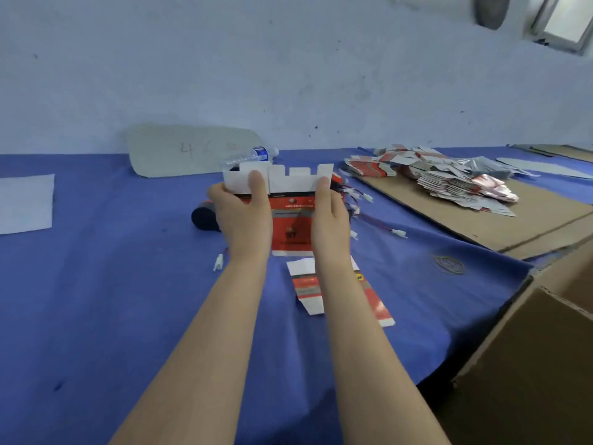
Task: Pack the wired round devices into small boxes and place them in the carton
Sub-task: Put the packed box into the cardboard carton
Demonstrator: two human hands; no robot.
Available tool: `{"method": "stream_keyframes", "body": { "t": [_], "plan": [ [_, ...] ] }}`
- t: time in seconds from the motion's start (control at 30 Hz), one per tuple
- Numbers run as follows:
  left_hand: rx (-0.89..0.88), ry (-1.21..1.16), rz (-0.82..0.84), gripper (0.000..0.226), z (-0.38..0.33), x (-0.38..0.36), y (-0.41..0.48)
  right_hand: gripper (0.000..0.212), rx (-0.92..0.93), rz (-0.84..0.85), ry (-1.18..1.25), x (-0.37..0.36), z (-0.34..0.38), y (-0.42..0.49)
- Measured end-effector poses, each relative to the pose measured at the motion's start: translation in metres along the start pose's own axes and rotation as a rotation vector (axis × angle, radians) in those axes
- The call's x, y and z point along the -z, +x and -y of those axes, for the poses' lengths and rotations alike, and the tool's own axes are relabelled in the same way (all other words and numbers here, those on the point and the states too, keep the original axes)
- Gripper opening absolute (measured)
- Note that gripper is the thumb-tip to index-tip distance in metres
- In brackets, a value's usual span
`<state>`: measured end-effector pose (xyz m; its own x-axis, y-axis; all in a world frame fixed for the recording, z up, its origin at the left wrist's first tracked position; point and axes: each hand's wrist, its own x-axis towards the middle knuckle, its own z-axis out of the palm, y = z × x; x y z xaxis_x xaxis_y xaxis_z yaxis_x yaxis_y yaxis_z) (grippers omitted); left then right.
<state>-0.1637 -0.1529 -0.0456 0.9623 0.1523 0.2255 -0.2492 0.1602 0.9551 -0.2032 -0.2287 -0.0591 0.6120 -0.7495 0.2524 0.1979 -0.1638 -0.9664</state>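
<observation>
A table covered in blue cloth (96, 316) is spread under both forearms. An open carton (529, 364) is placed to the right of the right forearm, at the table edge. Beyond it, a cardboard sheet (465, 226) is laid to the right of the hands, and a pile of flattened boxes (449, 181) is heaped on it.

A red and white small box (292, 223), its white flaps upward, is held above the table between the hands. The left hand (244, 213) is clamped on its left edge and the right hand (330, 216) on its right edge, thumbs on the near face; the hands are kept apart by the box.

A second flattened box (308, 290) is partly covered by the right forearm. A black round device (203, 216) is located just left of the left hand. Wires with white plugs (378, 226) are scattered right of the right hand, and rubber bands (449, 264) lie further right.
</observation>
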Motion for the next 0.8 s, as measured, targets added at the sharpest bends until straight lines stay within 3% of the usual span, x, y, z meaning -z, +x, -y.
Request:
{"method": "stream_keyframes", "body": {
  "t": [0.17, 0.27, 0.33, 0.43, 0.53, 0.63, 0.7, 0.8],
  "plan": [
    [-0.152, 0.105, -0.114, 0.031, 0.006, 0.063, 0.036, 0.043, 0.019, 0.158, 0.221, -0.072, -0.001, -0.018],
    [-0.229, 0.157, -0.158, 0.019, 0.016, 0.104, 0.053, 0.042, -0.022, 0.246, 0.273, -0.113, -0.004, -0.028],
    [-0.221, 0.182, -0.163, 0.008, 0.023, 0.128, 0.063, 0.042, -0.027, 0.297, 0.246, -0.137, -0.012, -0.036],
    [-0.184, 0.138, -0.125, 0.021, 0.035, 0.154, 0.068, 0.047, -0.010, 0.420, 0.151, -0.160, -0.030, -0.055],
    [-0.161, 0.075, -0.108, 0.028, 0.044, 0.170, 0.068, 0.029, 0.027, 0.502, 0.056, -0.171, -0.047, -0.064],
    [-0.110, 0.000, -0.124, 0.025, 0.049, 0.175, 0.074, 0.029, 0.033, 0.530, 0.009, -0.176, -0.053, -0.063],
    [-0.095, 0.008, -0.097, 0.028, 0.053, 0.174, 0.072, 0.016, 0.070, 0.553, -0.027, -0.174, -0.056, -0.063],
    [-0.102, 0.084, -0.012, 0.025, 0.058, 0.171, 0.067, 0.044, 0.075, 0.577, -0.046, -0.170, -0.062, -0.063]
  ]
}}
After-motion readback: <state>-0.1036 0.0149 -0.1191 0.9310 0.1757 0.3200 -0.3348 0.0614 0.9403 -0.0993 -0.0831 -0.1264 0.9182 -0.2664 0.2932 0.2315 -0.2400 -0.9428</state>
